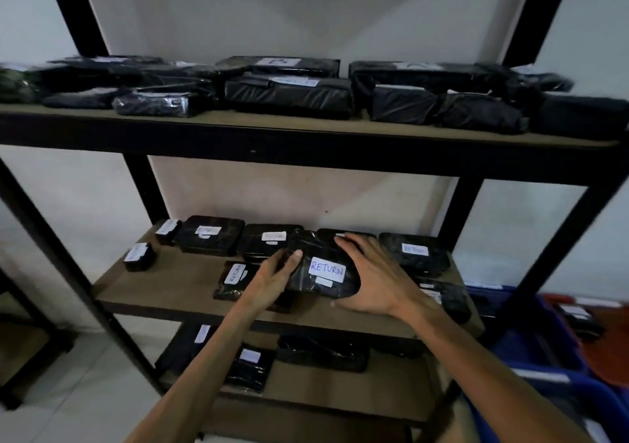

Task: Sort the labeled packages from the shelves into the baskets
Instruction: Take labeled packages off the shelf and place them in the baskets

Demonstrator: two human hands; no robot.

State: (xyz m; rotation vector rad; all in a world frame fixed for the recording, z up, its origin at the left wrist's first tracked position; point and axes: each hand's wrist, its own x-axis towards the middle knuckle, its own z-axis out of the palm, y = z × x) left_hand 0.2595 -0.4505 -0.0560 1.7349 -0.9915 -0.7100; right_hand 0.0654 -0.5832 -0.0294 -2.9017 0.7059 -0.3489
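A tall black shelf unit [306,156] stands against a pale wall, its boards loaded with black-wrapped packages bearing white labels. The middle shelf [177,289] carries two rows of them, one along the back edge and one nearer the front edge. Off the shelf's right end, low down, sit a blue basket [531,350] and a red basket [609,347], both already holding some dark parcels.

The package marked RETURN [323,269] lies between the two hands, near the middle of the shelf and partly over its neighbours, its far end raised. Its long axis runs roughly from the front edge toward the back edge, tipped a little leftward at the far end. The left hand [275,279] holds the left side, thumb on top and fingers tucked under. The right hand [371,272] cups the right side, fingers spread over the far corner and thumb at the near corner.

The baskets lie to the right of the package, so the right hand is the nearer one for carrying it across; the shelf's right front post stands between, and the carry probably has to come forward of it first.
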